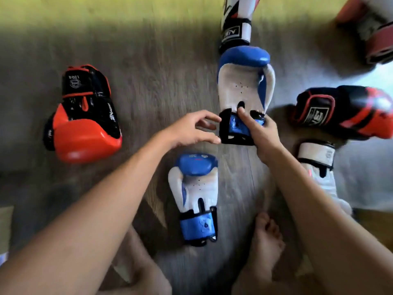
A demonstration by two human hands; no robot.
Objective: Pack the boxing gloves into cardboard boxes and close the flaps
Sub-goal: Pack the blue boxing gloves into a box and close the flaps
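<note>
A blue and white boxing glove (244, 81) lies palm up on the floor, its blue and black cuff toward me. My right hand (262, 133) grips that cuff, thumb pressed on top. My left hand (191, 128) reaches the cuff's left edge with spread, slightly curled fingers, fingertips touching it. A second blue and white glove (196, 194) lies nearer me, between my arms. No cardboard box is plainly in view.
A red and black glove (83, 116) lies at the left. Another red and black glove (348, 113) and a white glove (319, 165) lie at the right. More gloves sit at the top (236, 24) and top right (374, 33). My bare feet (265, 237) rest on the wooden floor.
</note>
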